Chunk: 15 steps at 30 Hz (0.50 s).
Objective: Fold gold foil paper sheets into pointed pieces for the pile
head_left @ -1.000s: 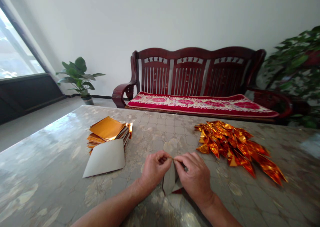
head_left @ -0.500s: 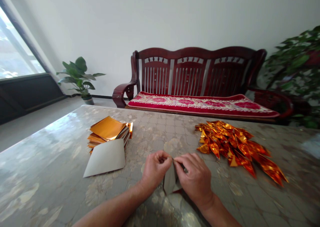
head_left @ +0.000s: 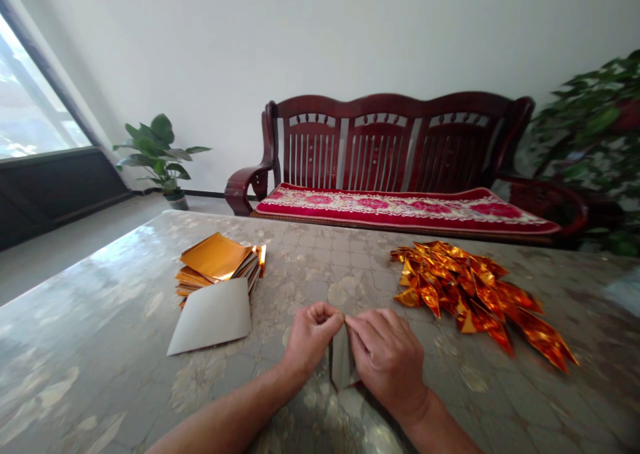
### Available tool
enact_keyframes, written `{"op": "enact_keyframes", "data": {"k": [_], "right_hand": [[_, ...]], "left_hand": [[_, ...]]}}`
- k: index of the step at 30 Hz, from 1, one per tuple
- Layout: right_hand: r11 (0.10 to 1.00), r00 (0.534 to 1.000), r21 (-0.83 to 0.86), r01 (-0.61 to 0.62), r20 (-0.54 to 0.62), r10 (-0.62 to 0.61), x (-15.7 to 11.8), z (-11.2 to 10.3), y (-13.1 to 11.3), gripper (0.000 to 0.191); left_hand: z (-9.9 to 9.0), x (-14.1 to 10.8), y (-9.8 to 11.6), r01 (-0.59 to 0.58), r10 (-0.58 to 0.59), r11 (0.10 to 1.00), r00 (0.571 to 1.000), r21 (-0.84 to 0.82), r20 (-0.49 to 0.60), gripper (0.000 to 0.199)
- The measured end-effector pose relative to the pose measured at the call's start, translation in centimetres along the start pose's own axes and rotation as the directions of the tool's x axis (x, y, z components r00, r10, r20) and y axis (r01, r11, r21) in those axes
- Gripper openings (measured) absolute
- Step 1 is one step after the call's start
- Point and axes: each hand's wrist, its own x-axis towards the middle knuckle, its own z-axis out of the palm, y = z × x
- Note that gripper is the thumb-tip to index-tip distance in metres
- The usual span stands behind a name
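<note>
Between my hands is a partly folded sheet of foil paper [head_left: 341,362], its grey back towards me. My left hand [head_left: 314,337] pinches its far end between thumb and forefinger. From the other side, my right hand [head_left: 387,354] grips the same end, fingers curled and fingertips close to the left ones. Part of the sheet is hidden behind the right hand. To the left lies a stack of gold foil sheets [head_left: 215,257], with one sheet grey side up [head_left: 213,321] leaning over its near edge. Folded orange-gold foil pieces [head_left: 460,284] lie heaped on the right.
The table [head_left: 125,294] has a glossy, flower-patterned cover. Beyond its far edge stands a dark red wooden bench [head_left: 380,141] with a red floral cushion [head_left: 400,207]. A potted plant [head_left: 163,151] is at the left; a leafy plant [head_left: 595,127] is at the right. Clear plastic [head_left: 625,289] lies at the right edge.
My right fingers have closed in slightly around the end of the folded sheet, and the sheet looks narrower. The left hand has barely moved; the stack and heap are unchanged.
</note>
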Motion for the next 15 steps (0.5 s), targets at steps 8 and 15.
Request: {"op": "enact_keyframes", "data": {"k": [8,15], "right_hand": [[0.999,0.998,-0.027,0.043,0.040,-0.042,-0.05,-0.02,-0.09,0.020],[0.998,0.997,-0.025,0.051,0.055,-0.049,-0.06,-0.03,-0.23,0.023]], "left_hand": [[-0.12,0.10,0.37,0.037,-0.037,0.999,0.999,-0.040,-0.006,0.033],[-0.22,0.47,0.13,0.048,-0.048,0.999,0.999,0.020,-0.016,0.032]]}}
